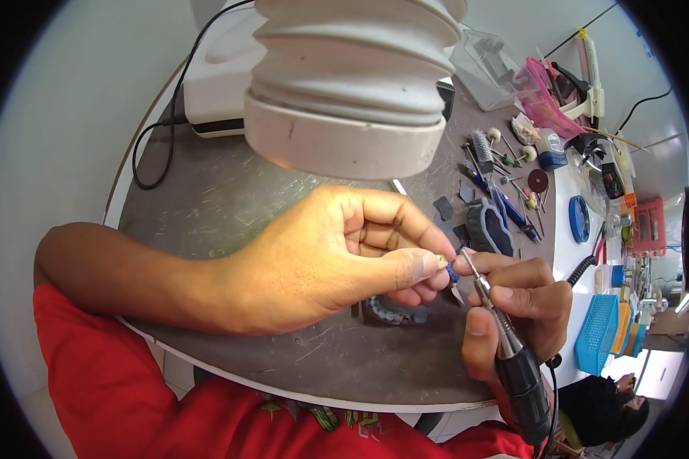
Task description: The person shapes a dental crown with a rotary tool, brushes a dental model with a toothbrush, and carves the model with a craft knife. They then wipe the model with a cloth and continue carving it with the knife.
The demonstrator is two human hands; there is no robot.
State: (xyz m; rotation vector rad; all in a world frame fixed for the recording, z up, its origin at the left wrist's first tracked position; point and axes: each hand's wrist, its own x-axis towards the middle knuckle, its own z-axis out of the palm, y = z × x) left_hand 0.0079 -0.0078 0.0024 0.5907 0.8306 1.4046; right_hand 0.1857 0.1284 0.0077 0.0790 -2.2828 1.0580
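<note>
My left hand [337,264] pinches a small pale piece [441,262] between thumb and fingertips at the centre. A blue item [453,272] shows just beside those fingertips; its full shape is hidden. In my right hand [524,302] is a black and silver rotary handpiece [513,344], gripped like a pen, its thin tip pointing up toward the piece. The tip is very close to my left fingertips; whether it touches cannot be made out. Below my left hand, a string of pale beads [394,314] lies on the grey work surface [283,367].
A white ribbed suction hose [348,92] hangs over the surface. Blue pliers [513,214], a dark blue-grey object [488,228] and several rotary bits lie at the right. Beyond are a pink container [547,96], a blue basket [595,334] and another person [601,409].
</note>
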